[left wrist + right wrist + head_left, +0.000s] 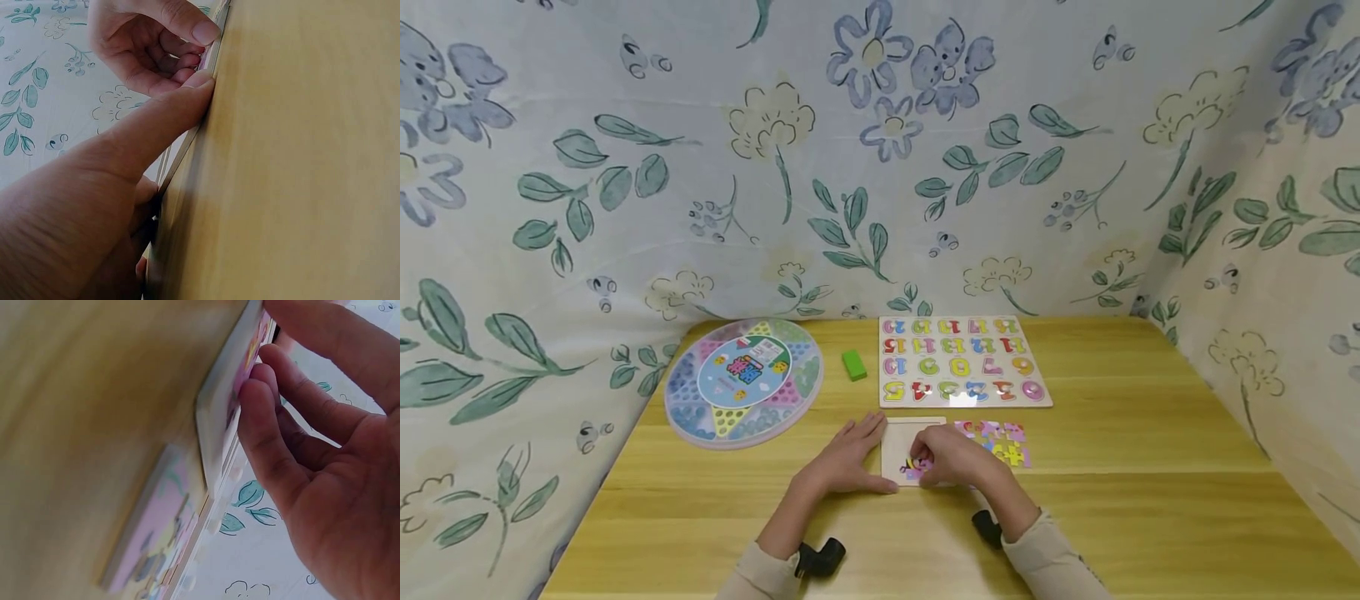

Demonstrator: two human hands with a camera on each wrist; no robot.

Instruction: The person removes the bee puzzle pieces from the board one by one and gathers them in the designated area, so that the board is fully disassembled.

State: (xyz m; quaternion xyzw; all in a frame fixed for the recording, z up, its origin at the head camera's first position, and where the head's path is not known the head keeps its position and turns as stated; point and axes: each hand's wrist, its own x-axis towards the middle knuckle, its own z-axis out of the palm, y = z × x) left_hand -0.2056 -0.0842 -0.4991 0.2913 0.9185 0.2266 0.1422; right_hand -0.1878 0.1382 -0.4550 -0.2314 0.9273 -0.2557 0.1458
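Note:
A small wooden puzzle tray (895,442) lies flat near the table's front, with a few coloured jigsaw pieces (913,470) in its near part. My left hand (842,462) rests along the tray's left side, fingers stretched towards its far corner and thumb on its near edge. Over the tray's right side, my right hand (953,457) bends its fingers and thumb around a jigsaw piece, mostly hidden by the hand. In the right wrist view its fingertips (255,403) touch the pieces' surface. Loose jigsaw pieces (1011,454) lie right of the tray, partly behind that hand.
Behind the tray sits a number board (966,362). A green block (853,365) lies left of it, and a round Chinese checkers set (745,383) farther left. Floral cloth (850,167) hangs along the back of the wooden table (1150,500).

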